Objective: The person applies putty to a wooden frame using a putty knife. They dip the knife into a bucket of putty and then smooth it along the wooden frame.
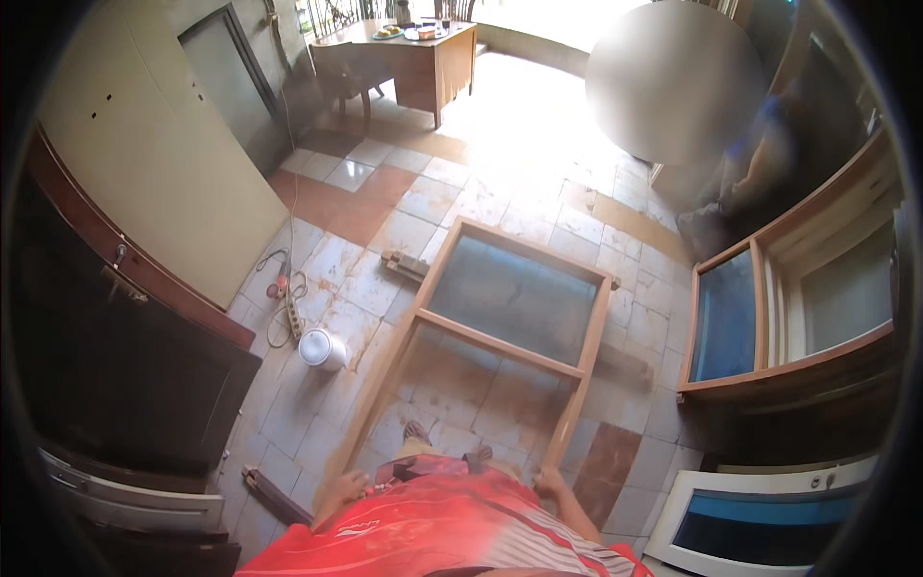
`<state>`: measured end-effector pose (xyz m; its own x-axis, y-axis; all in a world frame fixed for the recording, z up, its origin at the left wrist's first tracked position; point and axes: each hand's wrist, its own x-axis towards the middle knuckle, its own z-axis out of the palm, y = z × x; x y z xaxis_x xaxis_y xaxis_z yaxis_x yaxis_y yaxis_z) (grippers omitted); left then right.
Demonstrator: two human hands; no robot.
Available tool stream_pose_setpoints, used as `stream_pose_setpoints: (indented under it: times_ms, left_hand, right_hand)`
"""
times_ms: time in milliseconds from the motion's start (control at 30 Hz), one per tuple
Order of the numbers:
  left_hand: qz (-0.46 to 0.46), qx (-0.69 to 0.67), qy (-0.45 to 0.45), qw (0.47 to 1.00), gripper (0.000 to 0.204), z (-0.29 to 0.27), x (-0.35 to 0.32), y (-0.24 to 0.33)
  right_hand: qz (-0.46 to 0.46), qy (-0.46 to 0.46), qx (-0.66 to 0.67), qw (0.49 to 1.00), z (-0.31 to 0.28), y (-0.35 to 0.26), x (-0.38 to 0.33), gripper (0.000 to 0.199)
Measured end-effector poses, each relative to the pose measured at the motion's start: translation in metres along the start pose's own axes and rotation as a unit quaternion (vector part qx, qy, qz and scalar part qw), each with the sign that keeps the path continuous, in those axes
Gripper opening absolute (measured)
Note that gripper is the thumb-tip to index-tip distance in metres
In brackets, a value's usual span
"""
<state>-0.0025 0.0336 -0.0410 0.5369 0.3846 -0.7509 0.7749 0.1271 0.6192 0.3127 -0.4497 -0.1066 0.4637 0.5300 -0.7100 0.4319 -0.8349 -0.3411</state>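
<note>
A wooden frame [500,343] stretches out before me, with a dark glass pane [514,293] in its far section. Floor tiles show through its near section. My left hand [352,487] is closed around the near end of the left side rail, partly hidden by my red shirt. On the opposite rail, my right hand [550,483] has its fingers curled over the wood. Wooden blocks [406,267] lie at the frame's far left side, close against it. My feet [416,433] show through the near section.
Left of the frame are a white bucket [322,349] and a power strip [293,313] with a trailing cord. Another glazed wooden frame [726,317] leans at right, above a white framed panel [750,524]. A desk [433,72] stands far back. A blurred person [760,159] is at far right.
</note>
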Motion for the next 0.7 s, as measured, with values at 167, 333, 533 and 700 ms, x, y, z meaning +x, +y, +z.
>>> stream_pose_setpoints:
  times_ms: [167,333,533,700]
  left_hand:
    - [-0.006,0.11,-0.115,0.987,0.052,0.016,0.05,-0.021]
    - [-0.149,0.022,-0.094,0.984,0.052,-0.056,0.045,-0.009]
    - [0.05,0.033,-0.006,0.998,0.056,-0.109,0.076,0.109]
    - [0.256,0.165,-0.34,0.89,0.051,-0.087,0.047,0.322]
  right_hand:
    - [0.156,0.03,0.22,0.963,0.056,0.018,-0.034,0.034]
    - [0.095,0.012,0.066,0.993,-0.011,-0.053,-0.022,0.034]
    - [0.127,0.126,0.113,0.977,-0.05,-0.118,0.022,0.04]
    - [0.179,0.142,0.191,0.955,-0.078,-0.167,0.054,0.043]
